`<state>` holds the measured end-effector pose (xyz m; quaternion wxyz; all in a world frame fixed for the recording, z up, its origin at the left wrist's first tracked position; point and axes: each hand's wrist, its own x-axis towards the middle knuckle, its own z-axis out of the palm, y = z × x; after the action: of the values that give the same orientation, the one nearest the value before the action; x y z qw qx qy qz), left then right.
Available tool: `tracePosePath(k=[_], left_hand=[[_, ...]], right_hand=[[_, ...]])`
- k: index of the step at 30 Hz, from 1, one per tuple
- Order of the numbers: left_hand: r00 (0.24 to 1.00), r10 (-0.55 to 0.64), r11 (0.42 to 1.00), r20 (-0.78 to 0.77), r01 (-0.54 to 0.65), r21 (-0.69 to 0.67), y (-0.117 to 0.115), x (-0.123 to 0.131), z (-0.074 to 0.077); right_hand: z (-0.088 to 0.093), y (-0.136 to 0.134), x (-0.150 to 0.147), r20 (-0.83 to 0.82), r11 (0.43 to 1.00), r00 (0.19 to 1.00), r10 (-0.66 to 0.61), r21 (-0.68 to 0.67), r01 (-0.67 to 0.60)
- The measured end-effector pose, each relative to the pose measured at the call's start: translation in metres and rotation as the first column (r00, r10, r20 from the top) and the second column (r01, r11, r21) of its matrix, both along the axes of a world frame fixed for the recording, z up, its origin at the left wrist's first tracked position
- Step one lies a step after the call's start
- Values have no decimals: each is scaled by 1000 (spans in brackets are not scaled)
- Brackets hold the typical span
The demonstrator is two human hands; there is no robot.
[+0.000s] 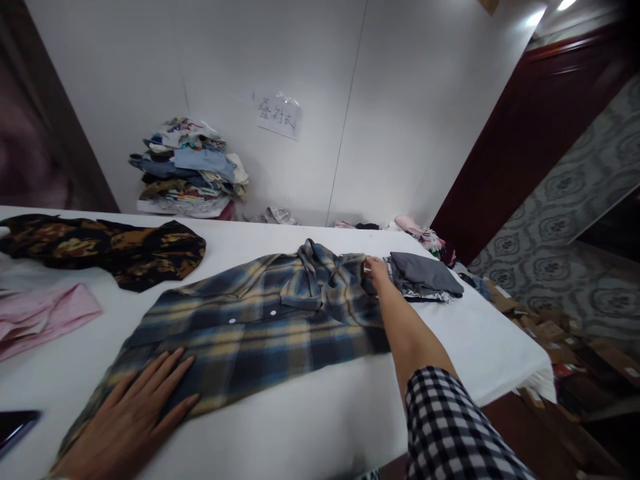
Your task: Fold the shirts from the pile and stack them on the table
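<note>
A blue, yellow and dark plaid shirt lies spread across the white table, its collar toward the right and two white buttons showing along the front. My left hand rests flat on the shirt's lower left part, fingers stretched out. At the far right end of the shirt, my right hand has its fingers closed on the fabric near the shoulder or sleeve. Just right of that hand sits a folded grey garment on top of a patterned one.
A tall pile of clothes stands against the white wall. On the left lie a dark floral garment, a pink cloth and a phone-like dark object. More clothes lie at the back right. Boxes are beyond the table's right edge.
</note>
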<state>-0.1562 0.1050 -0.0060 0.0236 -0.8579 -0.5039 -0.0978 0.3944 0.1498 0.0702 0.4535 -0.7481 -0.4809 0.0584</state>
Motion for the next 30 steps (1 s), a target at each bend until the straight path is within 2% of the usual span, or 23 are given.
tracePosePath(k=[3,6,9,11,13,14,15,16,17,18,19,20,22,23,25,27,30], left_hand=[[1000,9,1000,-3,-9,-19,-3,5,6],[1000,-20,999,-7,19,-42,-6,8,13],[1000,-31,997,-1,31,-77,-7,12,21],[999,-3,994,47,8,-105,-9,16,29],[988,11,990,156,12,-144,-14,22,40],[972,15,984,234,27,-175,-17,26,46],[947,33,973,319,42,-226,-21,30,52],[914,73,953,399,54,-297,-25,34,56],[876,133,923,465,61,-380,-28,38,60],[837,205,884,508,64,-463,-29,42,62],[799,274,847,535,64,-528,-30,46,63],[765,327,821,555,62,-568,-29,49,62],[712,369,816,597,59,-575,-22,53,61],[708,365,828,605,51,-559,-18,55,61],[759,341,854,555,-4,-520,-6,58,64],[842,313,871,440,-69,-487,6,62,71],[917,281,875,282,-124,-468,23,70,79]], right_hand=[[24,-16,11,-136,997,991,-14,69,24],[62,-29,12,-309,973,948,81,230,-8],[98,-39,-23,-395,920,880,265,376,-108],[108,-50,-71,-271,891,891,364,381,-248],[101,-70,-128,-16,824,866,499,319,-469],[93,-82,-156,113,762,797,593,242,-601],[82,-95,-180,226,652,655,721,99,-752],[69,-109,-199,302,510,471,829,-62,-858],[56,-121,-211,346,458,389,854,-144,-877],[42,-133,-216,366,448,362,857,-185,-875],[29,-144,-214,378,484,393,838,-183,-856],[17,-154,-206,385,560,476,791,-144,-815],[-5,-174,-177,385,736,667,637,-47,-676],[-15,-185,-159,394,813,745,539,-13,-582],[-33,-210,-123,423,923,838,345,8,-384],[-49,-236,-93,459,978,867,194,-24,-206],[-63,-264,-67,534,991,837,117,-118,-64]])
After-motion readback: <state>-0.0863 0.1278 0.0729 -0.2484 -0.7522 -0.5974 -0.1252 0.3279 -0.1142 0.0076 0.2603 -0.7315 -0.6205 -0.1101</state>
